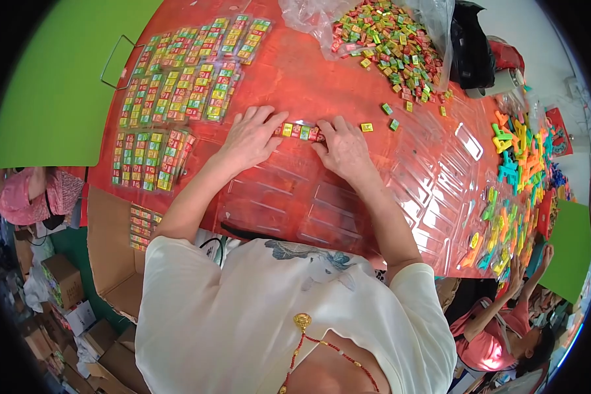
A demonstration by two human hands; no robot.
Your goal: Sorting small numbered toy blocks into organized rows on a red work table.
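Hands [251, 136] at red table [289, 82], cartons [110, 236] beside

- No words or numbers can be read.
- Short row of small red, yellow and green rectangular pieces [305, 132]: printed marks, too small to read.
- Loose heap of matching rectangular pieces [394, 46]: specks of print, illegible.
- Clear plastic trays filled with coloured rectangular pieces [220, 90]: pale marks, likewise illegible.

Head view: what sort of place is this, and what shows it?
Probably a small packing workshop: a heap of small coloured blocks lies on a red table, clear trays filled with such blocks are laid out in rows, and cardboard boxes stand at the left.
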